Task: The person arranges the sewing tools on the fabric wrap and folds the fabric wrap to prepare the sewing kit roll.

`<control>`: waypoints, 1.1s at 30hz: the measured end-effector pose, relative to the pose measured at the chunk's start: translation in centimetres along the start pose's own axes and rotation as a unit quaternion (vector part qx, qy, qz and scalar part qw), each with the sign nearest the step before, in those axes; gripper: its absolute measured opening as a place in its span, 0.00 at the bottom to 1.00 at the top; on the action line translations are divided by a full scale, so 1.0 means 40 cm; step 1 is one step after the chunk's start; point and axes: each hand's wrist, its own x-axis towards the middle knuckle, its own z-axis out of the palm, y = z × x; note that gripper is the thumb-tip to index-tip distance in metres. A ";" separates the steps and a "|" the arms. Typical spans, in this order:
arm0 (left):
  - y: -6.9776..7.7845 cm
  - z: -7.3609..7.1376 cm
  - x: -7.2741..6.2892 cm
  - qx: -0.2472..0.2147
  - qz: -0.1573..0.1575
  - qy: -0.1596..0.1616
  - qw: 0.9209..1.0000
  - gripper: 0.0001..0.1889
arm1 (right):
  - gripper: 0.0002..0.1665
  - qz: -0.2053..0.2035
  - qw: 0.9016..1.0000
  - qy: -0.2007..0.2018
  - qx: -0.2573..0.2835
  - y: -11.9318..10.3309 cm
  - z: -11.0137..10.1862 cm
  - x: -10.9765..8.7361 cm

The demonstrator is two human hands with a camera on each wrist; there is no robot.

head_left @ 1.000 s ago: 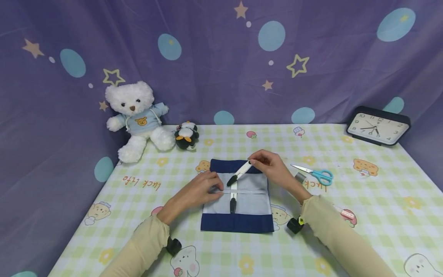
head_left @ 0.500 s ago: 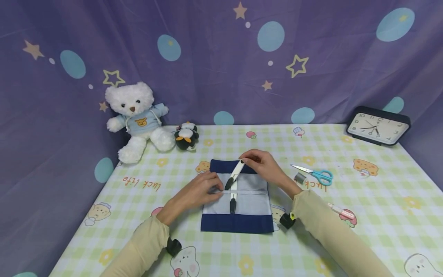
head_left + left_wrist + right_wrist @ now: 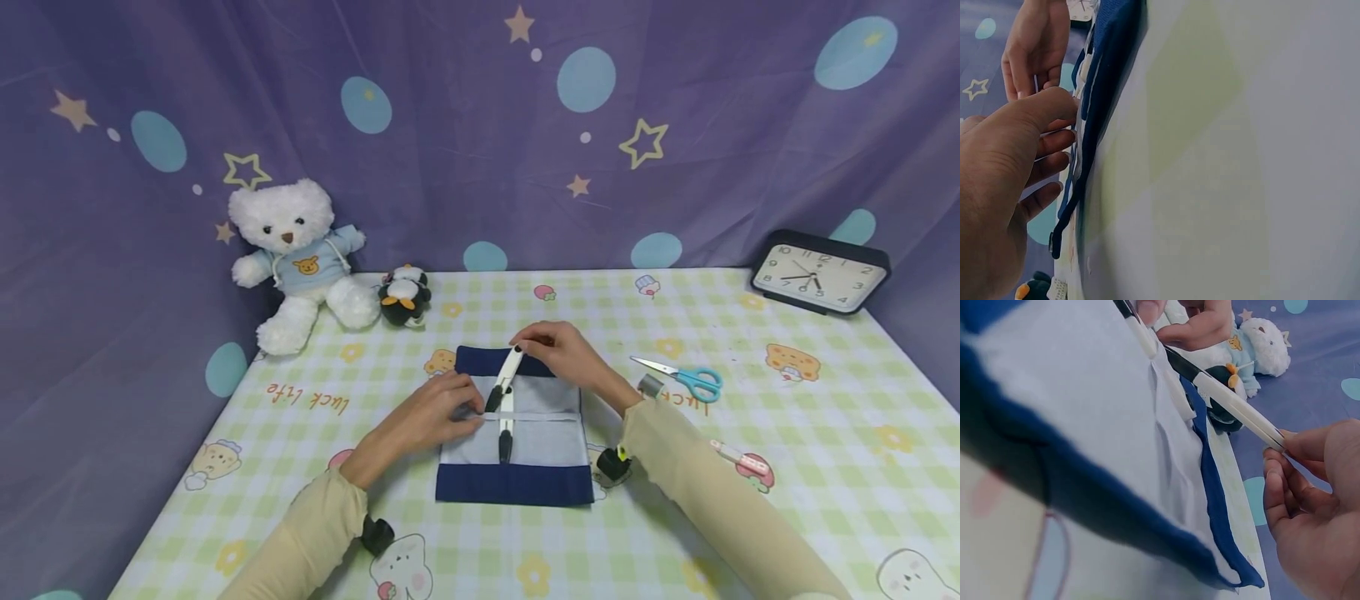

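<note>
A navy-edged cloth organiser (image 3: 551, 446) with a pale grey inside lies spread on the table. A thin light strap (image 3: 551, 417) crosses its middle. My left hand (image 3: 431, 412) pinches the strap near its left end. Under the strap lies a slim white tool with a black end (image 3: 506, 446), its black end towards me. A second white tool with a black end (image 3: 506, 372) slants over the first. My right hand (image 3: 558, 350) pinches its far white end, also visible in the right wrist view, where the held white tool (image 3: 1235, 406) points its black end at the strap.
Right of the cloth are blue-handled scissors (image 3: 697, 383), a small grey cylinder (image 3: 650, 385) and a pink-and-white stick (image 3: 741, 457). A black clock (image 3: 819, 273) stands at back right. A white teddy bear (image 3: 300, 258) and a penguin toy (image 3: 405, 296) sit at back left.
My right hand has moved left with the white tool, which now stands steeper, its black end nearer the strap's left part. My left hand stays at the strap.
</note>
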 end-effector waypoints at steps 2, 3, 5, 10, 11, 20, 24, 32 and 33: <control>0.000 0.000 0.000 -0.001 0.000 0.000 1.000 0.04 | 0.13 -0.003 1.000 -0.006 -0.005 -0.002 -0.001 0.006; -0.001 0.000 0.001 -0.002 -0.001 -0.001 1.000 0.04 | 0.12 -0.004 1.000 -0.008 -0.008 -0.002 -0.001 0.010; 0.000 0.000 0.001 -0.003 -0.003 -0.001 1.000 0.04 | 0.12 -0.002 1.000 -0.011 -0.013 -0.004 -0.001 0.017; 0.000 -0.002 0.001 -0.003 0.000 0.000 1.000 0.04 | 0.12 0.021 1.000 -0.010 -0.008 -0.008 0.003 0.032; 0.000 -0.002 0.001 -0.003 0.001 0.001 1.000 0.04 | 0.12 0.024 1.000 -0.009 -0.006 -0.007 0.004 0.033; -0.001 0.000 0.001 -0.009 0.002 0.001 1.000 0.04 | 0.07 0.016 1.000 -0.009 -0.010 -0.006 0.004 0.040; -0.002 0.000 0.001 -0.007 0.002 0.003 1.000 0.04 | 0.07 0.009 1.000 -0.019 -0.013 -0.006 0.003 0.044; 0.000 -0.002 0.001 -0.006 -0.005 0.000 1.000 0.03 | 0.08 0.012 0.999 -0.041 -0.011 0.000 0.009 0.055; 0.000 -0.003 0.001 -0.006 -0.005 0.000 1.000 0.03 | 0.08 0.013 0.999 -0.043 -0.011 0.001 0.011 0.056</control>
